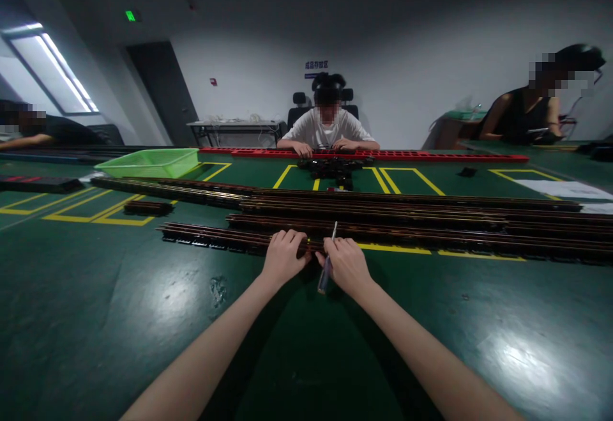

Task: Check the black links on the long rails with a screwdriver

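Note:
A long dark strip with copper-coloured rails (215, 236), resembling toy train track, lies crosswise before me on the green table (158, 331). My left hand (286, 256) has its fingers closed over the near edge of this strip. Close beside it, my right hand (348, 264) grips a screwdriver (325, 275) with a see-through handle. Its metal shaft slants up and away from me, while the handle end sticks out below the fingers. The right thumb and fingertips are also at the strip; whether they pinch it is hidden.
Several more railed strips (412, 216) lie behind, and a short piece (147, 208) sits at left. Farther back are a green basket (148, 163), dark parts (330, 168) and a red slotted bar (431, 155). A person (328, 127) works opposite; others sit left and right.

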Action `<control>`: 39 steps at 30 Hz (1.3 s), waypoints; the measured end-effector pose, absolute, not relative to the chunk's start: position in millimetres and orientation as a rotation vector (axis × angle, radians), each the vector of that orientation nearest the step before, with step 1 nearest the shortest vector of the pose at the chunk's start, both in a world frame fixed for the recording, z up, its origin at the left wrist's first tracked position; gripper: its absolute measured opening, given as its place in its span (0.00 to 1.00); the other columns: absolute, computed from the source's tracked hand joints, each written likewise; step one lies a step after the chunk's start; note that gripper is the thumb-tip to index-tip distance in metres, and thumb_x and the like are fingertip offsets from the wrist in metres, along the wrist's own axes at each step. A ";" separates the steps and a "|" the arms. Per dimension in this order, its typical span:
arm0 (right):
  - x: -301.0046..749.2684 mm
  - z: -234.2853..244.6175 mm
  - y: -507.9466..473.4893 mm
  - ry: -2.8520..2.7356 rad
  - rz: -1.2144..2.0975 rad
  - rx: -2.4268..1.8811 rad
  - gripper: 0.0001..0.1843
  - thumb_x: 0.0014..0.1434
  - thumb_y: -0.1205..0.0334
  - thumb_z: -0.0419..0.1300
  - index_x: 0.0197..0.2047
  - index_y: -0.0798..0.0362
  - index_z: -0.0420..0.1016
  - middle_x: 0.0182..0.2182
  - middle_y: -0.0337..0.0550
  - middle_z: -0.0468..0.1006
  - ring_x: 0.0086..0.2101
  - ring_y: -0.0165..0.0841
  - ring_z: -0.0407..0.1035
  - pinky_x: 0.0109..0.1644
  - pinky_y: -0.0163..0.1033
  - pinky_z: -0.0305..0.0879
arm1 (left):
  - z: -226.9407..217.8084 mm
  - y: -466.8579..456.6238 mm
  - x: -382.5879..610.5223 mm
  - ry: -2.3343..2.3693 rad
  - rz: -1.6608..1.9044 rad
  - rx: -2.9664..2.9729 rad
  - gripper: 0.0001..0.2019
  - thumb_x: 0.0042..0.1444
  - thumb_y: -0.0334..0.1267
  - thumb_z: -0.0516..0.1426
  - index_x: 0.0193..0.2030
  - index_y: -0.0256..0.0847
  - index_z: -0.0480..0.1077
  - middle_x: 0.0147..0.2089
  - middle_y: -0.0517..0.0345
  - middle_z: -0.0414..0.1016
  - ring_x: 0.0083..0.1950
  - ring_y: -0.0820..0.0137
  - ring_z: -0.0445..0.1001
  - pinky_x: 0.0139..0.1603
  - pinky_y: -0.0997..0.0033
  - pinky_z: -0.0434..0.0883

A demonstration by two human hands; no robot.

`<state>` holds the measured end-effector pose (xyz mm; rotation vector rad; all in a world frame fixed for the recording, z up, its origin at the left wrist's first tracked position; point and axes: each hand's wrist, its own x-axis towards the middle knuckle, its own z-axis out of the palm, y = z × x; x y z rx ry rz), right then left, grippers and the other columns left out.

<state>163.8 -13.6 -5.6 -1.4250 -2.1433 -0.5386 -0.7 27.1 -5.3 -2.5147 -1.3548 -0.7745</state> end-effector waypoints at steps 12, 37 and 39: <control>200.1 -8.5 -31.4 -2.109 -0.508 -1.619 0.04 0.58 0.66 0.52 0.37 0.56 0.66 0.32 0.49 0.75 0.35 0.40 0.67 0.43 0.42 0.53 | 0.9 23.3 -0.8 -1.202 -0.773 -2.728 0.18 0.55 0.34 0.49 0.53 0.38 0.64 0.53 0.51 0.70 0.55 0.64 0.66 0.58 0.57 0.58; 221.4 -13.8 -34.2 -1.862 -0.592 -1.761 0.12 0.58 0.53 0.52 0.33 0.54 0.63 0.29 0.49 0.73 0.34 0.41 0.66 0.46 0.46 0.52 | -7.4 29.8 -1.7 -1.393 -0.710 -2.612 0.19 0.55 0.32 0.46 0.52 0.39 0.65 0.52 0.49 0.70 0.55 0.61 0.64 0.59 0.53 0.54; 219.3 -12.7 -33.2 -1.829 -0.601 -1.796 0.14 0.56 0.51 0.54 0.34 0.54 0.63 0.29 0.50 0.73 0.34 0.42 0.65 0.45 0.46 0.53 | -6.9 29.8 -1.5 -1.406 -0.700 -2.620 0.19 0.55 0.32 0.46 0.53 0.38 0.65 0.52 0.48 0.69 0.56 0.61 0.64 0.60 0.53 0.54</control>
